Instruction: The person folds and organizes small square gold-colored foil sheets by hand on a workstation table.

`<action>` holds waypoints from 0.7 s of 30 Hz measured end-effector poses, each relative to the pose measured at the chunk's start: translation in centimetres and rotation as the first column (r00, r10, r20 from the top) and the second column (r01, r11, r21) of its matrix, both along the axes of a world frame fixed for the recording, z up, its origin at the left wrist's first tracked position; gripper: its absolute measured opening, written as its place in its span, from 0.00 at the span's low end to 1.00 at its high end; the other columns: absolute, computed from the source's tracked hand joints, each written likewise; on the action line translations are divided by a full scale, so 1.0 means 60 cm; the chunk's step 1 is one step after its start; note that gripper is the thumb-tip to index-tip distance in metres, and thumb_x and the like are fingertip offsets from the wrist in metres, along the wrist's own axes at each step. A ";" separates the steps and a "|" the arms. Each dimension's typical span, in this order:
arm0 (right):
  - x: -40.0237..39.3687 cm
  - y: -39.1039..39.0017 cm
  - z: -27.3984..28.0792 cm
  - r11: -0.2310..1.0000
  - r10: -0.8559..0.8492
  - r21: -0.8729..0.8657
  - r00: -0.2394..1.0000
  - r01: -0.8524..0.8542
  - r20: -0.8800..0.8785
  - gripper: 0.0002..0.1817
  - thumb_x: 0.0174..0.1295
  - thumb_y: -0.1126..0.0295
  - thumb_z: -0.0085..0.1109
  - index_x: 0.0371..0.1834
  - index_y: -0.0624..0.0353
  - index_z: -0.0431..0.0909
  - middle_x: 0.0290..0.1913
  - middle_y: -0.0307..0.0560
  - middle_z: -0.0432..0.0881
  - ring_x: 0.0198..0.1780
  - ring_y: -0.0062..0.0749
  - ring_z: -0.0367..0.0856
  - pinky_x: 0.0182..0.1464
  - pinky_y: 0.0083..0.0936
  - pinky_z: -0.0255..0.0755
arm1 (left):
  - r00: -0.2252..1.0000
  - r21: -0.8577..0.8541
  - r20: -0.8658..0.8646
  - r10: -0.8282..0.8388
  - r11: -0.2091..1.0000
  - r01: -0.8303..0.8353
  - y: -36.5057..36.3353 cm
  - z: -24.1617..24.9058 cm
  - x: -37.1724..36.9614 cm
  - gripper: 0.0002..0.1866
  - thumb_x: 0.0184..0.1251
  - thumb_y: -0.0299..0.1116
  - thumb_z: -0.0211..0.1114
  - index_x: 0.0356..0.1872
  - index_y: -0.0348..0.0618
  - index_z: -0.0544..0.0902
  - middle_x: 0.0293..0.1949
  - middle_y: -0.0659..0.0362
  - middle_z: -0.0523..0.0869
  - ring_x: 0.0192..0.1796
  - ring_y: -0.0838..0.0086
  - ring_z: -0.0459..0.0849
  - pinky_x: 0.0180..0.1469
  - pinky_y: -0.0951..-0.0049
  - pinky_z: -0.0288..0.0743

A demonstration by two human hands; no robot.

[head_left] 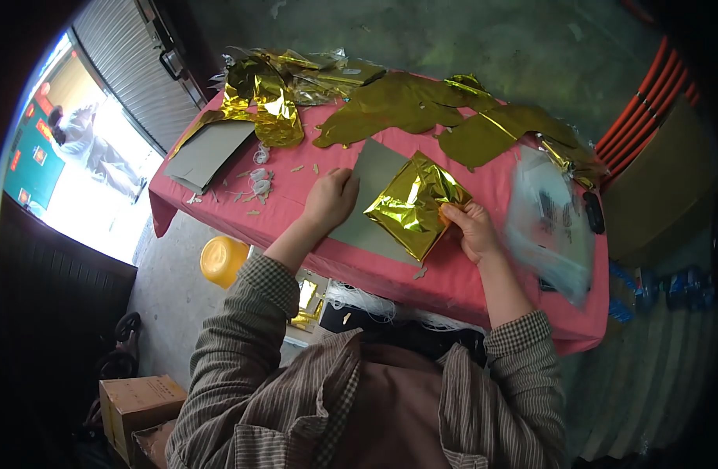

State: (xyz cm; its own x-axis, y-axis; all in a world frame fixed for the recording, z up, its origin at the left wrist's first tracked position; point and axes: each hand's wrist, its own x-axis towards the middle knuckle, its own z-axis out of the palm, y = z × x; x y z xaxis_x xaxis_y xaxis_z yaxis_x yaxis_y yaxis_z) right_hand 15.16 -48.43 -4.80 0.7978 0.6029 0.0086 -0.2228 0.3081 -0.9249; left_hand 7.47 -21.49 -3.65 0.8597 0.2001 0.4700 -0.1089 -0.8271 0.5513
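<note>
A shiny gold foil piece [412, 205], folded roughly square, lies over the right part of a grey board [368, 176] on the pink-covered table. My right hand [474, 230] pinches the foil at its right corner, between thumb and fingers. At the board's left edge is my left hand [331, 202], its fingers curled together; what they grip, if anything, is hidden. White string pieces [260, 184] and small scraps lie to the left of my left hand.
Grey boards [212, 153] lie at the table's left, gold foil sheets [390, 108] along its far side, clear plastic bags [548, 223] at its right. A yellow bucket [223, 261] and cardboard boxes [142, 396] stand on the floor. A person [97, 150] is outside the doorway.
</note>
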 end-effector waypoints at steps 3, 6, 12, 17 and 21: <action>-0.005 0.002 0.006 1.000 -0.020 0.005 1.000 0.020 -0.004 0.05 0.60 0.73 0.59 0.38 0.60 0.82 0.35 0.38 0.83 0.36 0.16 0.78 0.43 0.15 0.71 | 0.992 0.159 -0.089 0.088 0.985 -0.073 -0.015 0.010 -0.012 0.13 0.64 0.37 0.55 0.26 0.38 0.75 0.28 0.48 0.79 0.30 0.51 0.78 0.33 0.57 0.73; -0.009 0.000 0.006 1.000 -0.026 0.016 1.000 0.026 0.007 0.05 0.60 0.73 0.59 0.37 0.60 0.82 0.35 0.37 0.83 0.36 0.16 0.78 0.43 0.15 0.71 | 0.986 0.165 -0.107 0.132 0.980 -0.113 -0.011 0.005 -0.008 0.13 0.61 0.40 0.58 0.25 0.39 0.75 0.29 0.49 0.79 0.30 0.53 0.80 0.32 0.58 0.73; -0.008 -0.005 -0.005 0.997 -0.023 -0.079 0.999 0.026 0.039 0.06 0.61 0.74 0.58 0.38 0.61 0.81 0.35 0.37 0.82 0.37 0.17 0.78 0.44 0.15 0.71 | 0.953 -0.030 -0.278 0.117 0.991 -0.131 -0.001 0.038 -0.017 0.13 0.55 0.39 0.64 0.26 0.39 0.74 0.24 0.51 0.79 0.28 0.57 0.80 0.30 0.62 0.71; -0.017 0.004 0.016 0.997 -0.032 -0.068 0.997 0.036 0.068 0.06 0.61 0.76 0.57 0.39 0.62 0.80 0.38 0.39 0.82 0.39 0.16 0.78 0.45 0.15 0.71 | 0.957 0.028 -0.257 0.135 0.991 -0.132 0.072 0.067 -0.067 0.10 0.55 0.35 0.64 0.29 0.40 0.76 0.24 0.54 0.80 0.28 0.62 0.81 0.31 0.64 0.73; -0.012 -0.002 0.009 0.997 -0.014 -0.078 0.998 0.018 0.054 0.06 0.61 0.76 0.57 0.40 0.60 0.81 0.38 0.38 0.83 0.39 0.16 0.78 0.46 0.16 0.71 | 0.902 0.171 -0.114 0.417 0.902 -0.396 0.199 0.059 -0.097 0.08 0.54 0.36 0.62 0.32 0.44 0.81 0.32 0.54 0.82 0.36 0.59 0.82 0.37 0.62 0.76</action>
State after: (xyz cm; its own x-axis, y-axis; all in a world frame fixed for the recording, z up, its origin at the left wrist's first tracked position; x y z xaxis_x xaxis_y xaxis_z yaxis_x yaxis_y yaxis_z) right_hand 14.46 -48.54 -4.23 0.8069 0.5907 0.0048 -0.1683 0.2376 -0.9567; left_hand 1.68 -9.54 -0.14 0.7776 0.4879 0.3965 0.3250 -0.8518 0.4108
